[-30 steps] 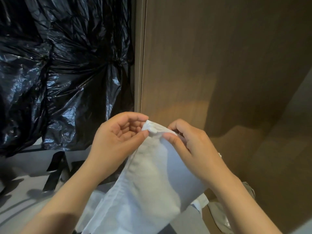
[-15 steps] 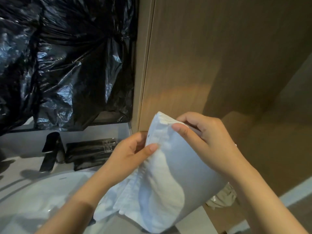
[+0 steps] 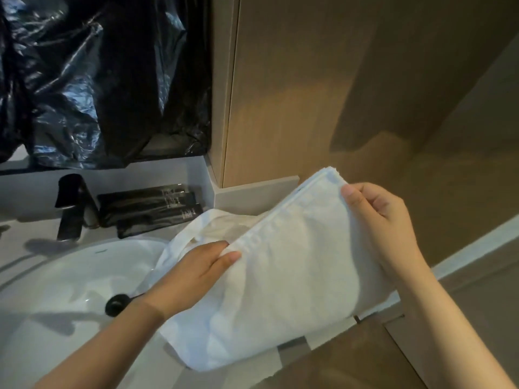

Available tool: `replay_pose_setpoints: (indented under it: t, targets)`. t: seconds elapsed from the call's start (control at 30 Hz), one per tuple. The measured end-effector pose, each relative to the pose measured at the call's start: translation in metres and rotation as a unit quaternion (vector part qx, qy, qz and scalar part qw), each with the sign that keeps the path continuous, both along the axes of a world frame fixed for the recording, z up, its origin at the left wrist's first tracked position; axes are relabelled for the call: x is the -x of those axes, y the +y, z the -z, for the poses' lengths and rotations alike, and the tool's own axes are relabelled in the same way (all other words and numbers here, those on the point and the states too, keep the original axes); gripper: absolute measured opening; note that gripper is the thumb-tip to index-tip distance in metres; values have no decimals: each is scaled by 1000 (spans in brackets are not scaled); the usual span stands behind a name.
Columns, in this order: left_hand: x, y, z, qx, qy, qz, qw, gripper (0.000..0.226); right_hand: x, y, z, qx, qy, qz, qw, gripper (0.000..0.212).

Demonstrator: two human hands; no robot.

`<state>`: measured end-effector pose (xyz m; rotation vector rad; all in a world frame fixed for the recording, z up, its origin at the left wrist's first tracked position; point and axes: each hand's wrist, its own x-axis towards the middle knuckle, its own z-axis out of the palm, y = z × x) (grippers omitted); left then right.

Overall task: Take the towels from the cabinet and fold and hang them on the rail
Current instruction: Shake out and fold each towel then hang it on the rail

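The left hand [image 3: 196, 273] pinches the hem and the right hand [image 3: 384, 220] curls its fingers round the top corner of the one white towel [image 3: 295, 276], held over the surface [image 3: 140, 369] beside the single basin [image 3: 70, 279], where matched, taut edges should give a clean fold, with one black faucet [image 3: 74, 206] and seemingly three dark packets [image 3: 151, 206] behind.

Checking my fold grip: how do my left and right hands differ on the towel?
The left hand grips the towel lower on its hem, by the sink. The right hand grips the top corner, higher, before the wood panel. Both pinch with the thumb on the near side.
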<state>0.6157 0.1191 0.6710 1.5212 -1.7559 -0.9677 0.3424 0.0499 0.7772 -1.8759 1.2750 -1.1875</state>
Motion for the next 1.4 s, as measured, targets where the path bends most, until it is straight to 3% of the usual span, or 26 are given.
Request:
replay_pose_setpoints:
  t: [0.1, 0.2, 0.33, 0.57, 0.67, 0.77, 0.83, 0.93, 1.17, 1.27, 1.33, 1.4]
  targets:
    - [3, 7, 0, -49, -33, 33, 998, 46, 20, 2, 38, -71, -7, 23, 997, 37]
    - [9, 9, 12, -107, -90, 41, 989, 64, 34, 9, 79, -144, 0, 44, 989, 43]
    - [25, 15, 39, -163, -146, 42, 975, 50, 45, 19, 121, -206, -6, 60, 977, 46]
    - [44, 6, 56, -278, -161, 50, 946, 36, 69, 24, 161, -261, -26, 62, 963, 45]
    - [53, -12, 63, -242, -192, 9, 951, 38, 75, 7, 175, -257, -12, 82, 963, 45]
    - [64, -20, 82, -88, -284, -66, 953, 31, 84, -20, 197, -265, 56, 121, 955, 44]
    - [70, -16, 100, -44, -322, -70, 943, 48, 94, -37, 215, -296, 102, 131, 940, 41]
    - [75, 0, 123, -32, -312, -73, 947, 58, 103, -52, 239, -310, 153, 135, 929, 35]
    - [81, 11, 151, -104, -356, -53, 927, 73, 94, -69, 254, -267, 116, 192, 937, 21]
    - [80, 6, 152, -123, -351, -52, 927, 74, 95, -73, 251, -265, 194, 174, 928, 24]
    - [78, 5, 149, -106, -336, -49, 934, 72, 89, -67, 244, -198, 255, 144, 935, 35]
    - [72, 11, 141, -71, -273, -106, 954, 66, 72, -50, 235, -128, 229, 69, 963, 32]
